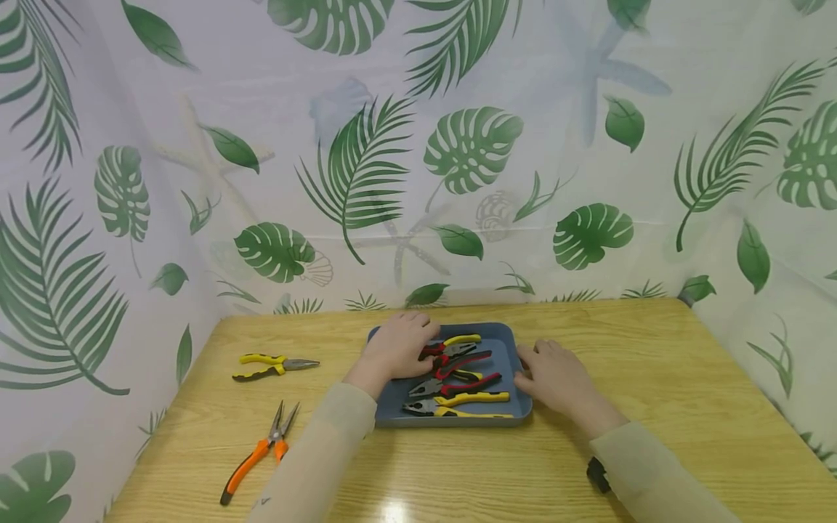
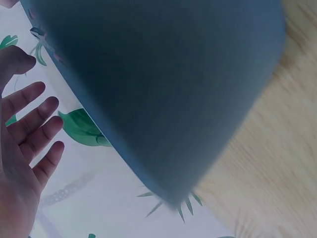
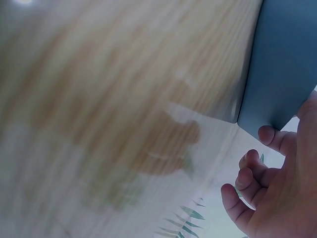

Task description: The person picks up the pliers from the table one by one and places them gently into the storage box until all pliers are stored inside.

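A blue-grey tray [image 1: 389, 410] holds several pliers. Yellow-handled combination pliers [image 1: 474, 397] lie along its near side, with red-and-black pliers [image 1: 467, 383] behind them. My left hand [image 1: 400, 345] reaches over the tray's left part, fingers extended toward the back, covering some of the pliers. The left wrist view shows the open fingers of that hand [image 2: 29, 124] beside the tray's edge. At the right wall of the tray is my right hand [image 1: 556, 374], its thumb against the side. Its other fingers are loosely bent in the right wrist view, around no object.
Yellow-and-black needle-nose pliers [image 1: 275, 366] lie on the wooden table [image 1: 458, 472] left of the tray. Nearer me, orange-and-black needle-nose pliers [image 1: 256, 454] rest with jaws apart, partly behind my left sleeve. A leaf-patterned curtain [image 1: 510, 240] stands along the table's back.
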A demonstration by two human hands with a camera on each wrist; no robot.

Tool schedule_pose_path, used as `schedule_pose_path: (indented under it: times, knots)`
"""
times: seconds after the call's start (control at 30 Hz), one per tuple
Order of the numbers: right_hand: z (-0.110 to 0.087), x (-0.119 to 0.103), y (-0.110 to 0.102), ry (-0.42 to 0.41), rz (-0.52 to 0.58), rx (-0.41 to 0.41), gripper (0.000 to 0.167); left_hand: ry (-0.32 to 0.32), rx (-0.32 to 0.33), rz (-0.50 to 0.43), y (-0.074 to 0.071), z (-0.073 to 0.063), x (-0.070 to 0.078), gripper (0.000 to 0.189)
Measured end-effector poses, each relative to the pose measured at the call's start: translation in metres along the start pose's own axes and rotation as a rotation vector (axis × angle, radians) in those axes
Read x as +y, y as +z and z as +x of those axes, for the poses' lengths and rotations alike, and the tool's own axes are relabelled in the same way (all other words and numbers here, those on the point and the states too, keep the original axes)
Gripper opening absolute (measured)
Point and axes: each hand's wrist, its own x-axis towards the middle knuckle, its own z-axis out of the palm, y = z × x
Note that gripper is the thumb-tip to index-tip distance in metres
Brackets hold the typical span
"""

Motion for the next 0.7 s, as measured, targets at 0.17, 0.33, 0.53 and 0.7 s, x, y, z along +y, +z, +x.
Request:
schedule_pose_path:
  times: [0.17, 0.33, 0.53, 0.7]
  knots:
    - [-0.001, 0.001, 0.001, 0.001, 0.000, 0.002, 0.019, -0.011, -0.005, -0.006, 0.001, -0.001, -0.003, 0.043]
    - [-0.001, 0.002, 0.001, 0.009, 0.002, 0.002, 0.021, -0.016, -0.002, -0.038, -0.001, -0.003, -0.006, 0.044]
    - [-0.001, 0.001, 0.000, 0.022, 0.004, -0.020, 0.026, -0.013, 0.004, -0.047, 0.001, -0.008, -0.013, 0.044]
    - [-0.001, 0.002, 0.000, 0.021, 0.001, -0.020, 0.023, -0.022, 0.016, -0.053, 0.001, -0.013, -0.018, 0.043]
